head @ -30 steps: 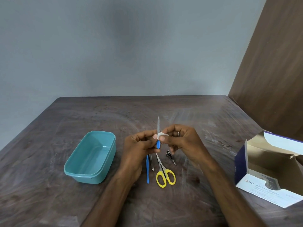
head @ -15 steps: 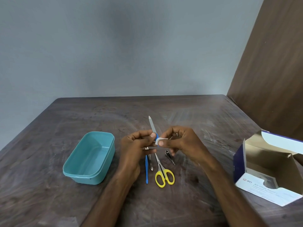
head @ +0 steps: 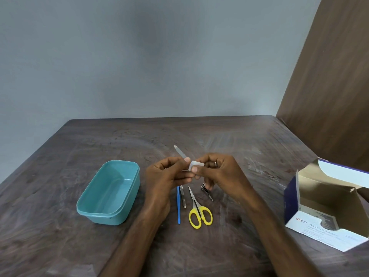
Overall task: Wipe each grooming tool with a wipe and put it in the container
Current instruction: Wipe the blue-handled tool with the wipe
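Centrally, low in the frame, the left hand (head: 165,176) grips a nail file (head: 180,154) whose metal blade tilts up and to the left above the fingers; the handle is hidden in the grip. Touching it, the right hand (head: 217,174) pinches a small white wipe (head: 194,164) between thumb and forefinger, folded against the lower part of the file.

Below the hands, on the dark, scuffed wooden table (head: 249,144), lie a blue-handled tool (head: 178,206), a small metal tool (head: 183,198) just beside it, yellow-handled scissors (head: 199,214), and a nail clipper (head: 206,191) to their upper right. The teal container (head: 89,208) sits at the lower left, well apart from the tools, with nothing visible inside. An open box (head: 311,226) printed "BD Alcohol" rests at the right edge, its flap raised.

Behind the table a plain grey-blue wall (head: 139,56) fills the upper frame, and a brown wood-grain panel (head: 335,86) slants down the upper right.
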`<state>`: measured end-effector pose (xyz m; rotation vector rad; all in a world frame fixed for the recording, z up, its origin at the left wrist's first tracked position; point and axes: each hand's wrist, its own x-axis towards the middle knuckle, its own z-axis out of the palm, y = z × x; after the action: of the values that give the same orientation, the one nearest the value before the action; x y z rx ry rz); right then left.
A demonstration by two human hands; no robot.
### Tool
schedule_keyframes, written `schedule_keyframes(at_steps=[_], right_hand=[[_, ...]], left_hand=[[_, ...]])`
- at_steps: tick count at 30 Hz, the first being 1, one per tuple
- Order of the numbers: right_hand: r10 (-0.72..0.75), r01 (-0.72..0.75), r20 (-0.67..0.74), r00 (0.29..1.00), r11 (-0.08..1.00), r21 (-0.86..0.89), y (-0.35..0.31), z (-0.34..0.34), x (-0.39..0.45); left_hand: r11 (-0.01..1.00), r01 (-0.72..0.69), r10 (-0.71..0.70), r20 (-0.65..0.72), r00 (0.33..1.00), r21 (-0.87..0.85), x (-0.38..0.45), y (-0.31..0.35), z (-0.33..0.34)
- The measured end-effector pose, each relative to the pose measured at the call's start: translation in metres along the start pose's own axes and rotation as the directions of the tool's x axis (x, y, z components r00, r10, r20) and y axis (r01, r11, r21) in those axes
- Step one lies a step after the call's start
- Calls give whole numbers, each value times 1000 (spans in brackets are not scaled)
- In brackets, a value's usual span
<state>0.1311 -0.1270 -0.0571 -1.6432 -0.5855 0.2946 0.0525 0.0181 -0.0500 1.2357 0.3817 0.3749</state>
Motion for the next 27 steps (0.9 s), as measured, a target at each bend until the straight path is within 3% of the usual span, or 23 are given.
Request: schedule_keyframes(at_steps=[8, 18, 27], right_hand=[[15, -15, 12, 1000, 1000, -3, -1, -3, 0], [139, -151, 62, 988, 945, 291, -9, -4, -5], [106, -90, -65, 992, 973, 213, -7, -2, -2]], left_hand=[[998, -65, 65, -77, 995, 13, 1, -1, -3], [989, -112, 109, 38, 993, 98, 5, -4, -6], [977, -152, 143, 66, 987, 148, 2, -4, -3]])
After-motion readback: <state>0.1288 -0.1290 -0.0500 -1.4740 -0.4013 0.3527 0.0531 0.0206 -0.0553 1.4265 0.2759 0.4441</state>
